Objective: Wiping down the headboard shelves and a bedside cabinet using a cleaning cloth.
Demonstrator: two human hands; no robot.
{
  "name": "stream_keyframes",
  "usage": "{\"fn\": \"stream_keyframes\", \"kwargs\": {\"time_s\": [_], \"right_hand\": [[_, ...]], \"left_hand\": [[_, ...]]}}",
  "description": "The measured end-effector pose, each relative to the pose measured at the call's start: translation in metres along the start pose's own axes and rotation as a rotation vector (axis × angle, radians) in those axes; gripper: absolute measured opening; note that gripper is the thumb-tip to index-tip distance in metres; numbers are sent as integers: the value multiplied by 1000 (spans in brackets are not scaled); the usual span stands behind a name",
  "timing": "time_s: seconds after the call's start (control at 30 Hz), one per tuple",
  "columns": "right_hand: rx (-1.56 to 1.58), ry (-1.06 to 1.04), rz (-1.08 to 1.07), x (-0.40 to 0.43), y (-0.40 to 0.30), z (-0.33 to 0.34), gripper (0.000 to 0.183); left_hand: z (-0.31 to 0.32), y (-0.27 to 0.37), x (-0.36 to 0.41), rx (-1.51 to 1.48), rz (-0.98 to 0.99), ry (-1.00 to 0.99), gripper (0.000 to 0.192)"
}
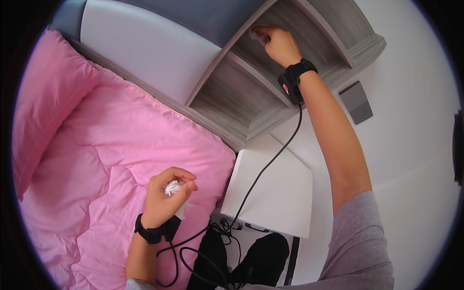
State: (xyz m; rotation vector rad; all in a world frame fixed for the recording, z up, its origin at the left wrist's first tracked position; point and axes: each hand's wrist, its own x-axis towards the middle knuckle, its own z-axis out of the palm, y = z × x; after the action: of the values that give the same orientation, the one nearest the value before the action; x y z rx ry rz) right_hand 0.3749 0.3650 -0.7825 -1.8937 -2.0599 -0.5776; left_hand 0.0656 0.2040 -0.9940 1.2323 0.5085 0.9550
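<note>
My left hand (165,197) is curled around a crumpled white tissue (173,187), above the pink quilt (137,137); part of the tissue hangs below the palm. With its fingers bent, my right hand (281,43) reaches into an upper compartment of the grey wood-grain shelf (261,76). A whitish, thin piece, perhaps tissue (258,35), shows at its fingertips, against the shelf's inner side. Each wrist wears a black strap with a small black box and a cable.
A pink pillow (54,101) lies at the left by the padded headboard (145,43). Right of the bed stands a white bedside cabinet (272,188), crossed by a black cable (261,174). A grey switch plate (356,102) is on the white wall. Looped cables hang near my legs.
</note>
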Motion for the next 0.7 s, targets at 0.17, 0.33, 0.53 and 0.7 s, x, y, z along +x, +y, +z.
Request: {"fn": "stream_keyframes", "kwargs": {"time_s": [0.17, 0.33, 0.53, 0.7], "right_hand": [[-57, -146, -51, -2, -17, 6, 49], [-42, -209, -10, -14, -23, -3, 50], [-231, -363, 97, -30, -30, -20, 45], [-430, -488, 169, -39, -13, -33, 26]], "left_hand": [[-3, 4, -3, -13, 3, 14, 13], [-1, 8, -6, -29, -15, 15, 13], [-2, 6, -14, -20, 19, 16, 12], [0, 7, -13, -35, -4, 2, 14]]}}
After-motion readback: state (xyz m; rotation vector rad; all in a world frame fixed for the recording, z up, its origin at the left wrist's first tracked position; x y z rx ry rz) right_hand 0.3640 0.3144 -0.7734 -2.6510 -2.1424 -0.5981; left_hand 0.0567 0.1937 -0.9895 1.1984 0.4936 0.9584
